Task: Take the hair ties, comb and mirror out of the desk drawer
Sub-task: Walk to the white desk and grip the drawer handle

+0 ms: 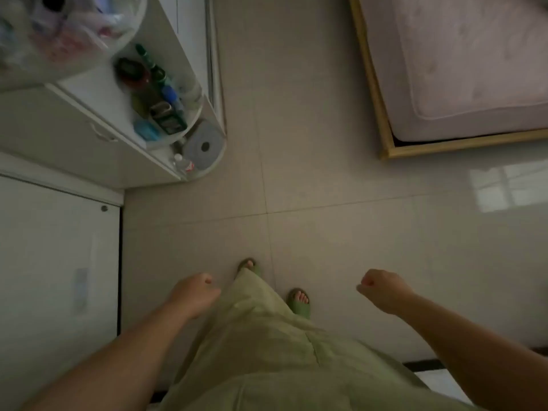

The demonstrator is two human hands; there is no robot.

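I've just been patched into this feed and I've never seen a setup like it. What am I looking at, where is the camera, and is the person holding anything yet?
There is no machine here. One wide camera sits on a person's head and looks down, so you see their own arms, a green skirt and sandalled feet on a tiled floor.

The left hand and right hand are both loosely closed into fists in mid-air. Nothing shows in either one.

At upper left stands a white desk unit with a drawer handle; the drawer looks shut. Its rounded end shelves hold small bottles and a paper roll. A bed is at upper right.

No hair ties, comb or mirror are visible.
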